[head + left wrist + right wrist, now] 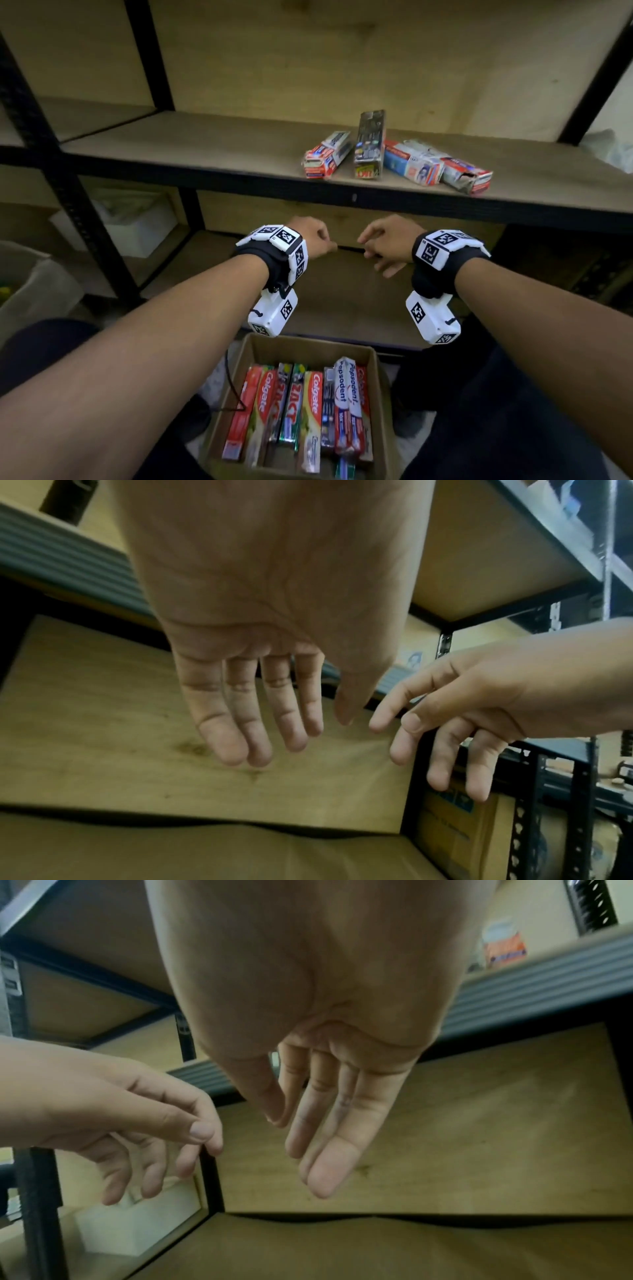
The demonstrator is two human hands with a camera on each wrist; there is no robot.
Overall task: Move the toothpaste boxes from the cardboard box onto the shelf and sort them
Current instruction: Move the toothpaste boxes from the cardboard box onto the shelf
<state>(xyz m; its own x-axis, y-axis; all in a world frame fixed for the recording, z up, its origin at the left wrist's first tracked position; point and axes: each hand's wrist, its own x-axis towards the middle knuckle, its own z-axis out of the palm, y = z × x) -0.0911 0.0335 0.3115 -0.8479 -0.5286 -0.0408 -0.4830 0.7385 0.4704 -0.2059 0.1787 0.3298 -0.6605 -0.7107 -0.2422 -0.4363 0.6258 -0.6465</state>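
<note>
1. The left hand (313,240) hangs in the air below the shelf (205,147), its grip slack, fingers (240,723) relaxed and holding nothing.
2. The right hand (387,245) hovers just beside it, apart from it, fingers (329,1123) loosely extended, grip empty too.
3. The cardboard box (380,394) sits low between the person's knees, beneath both forearms.
4. Inside it, toothpaste boxes (301,411) lie packed side by side lengthwise, red, green and white ones.
5. On the shelf, 4 boxes already lie near the front edge: a red and white box (325,156), a dark box (369,145) just right of it, then a blue and white box (411,162) and a crumpled red box (467,176) touching each other.
6. A white container (137,226) stands on a lower shelf at left.
</note>
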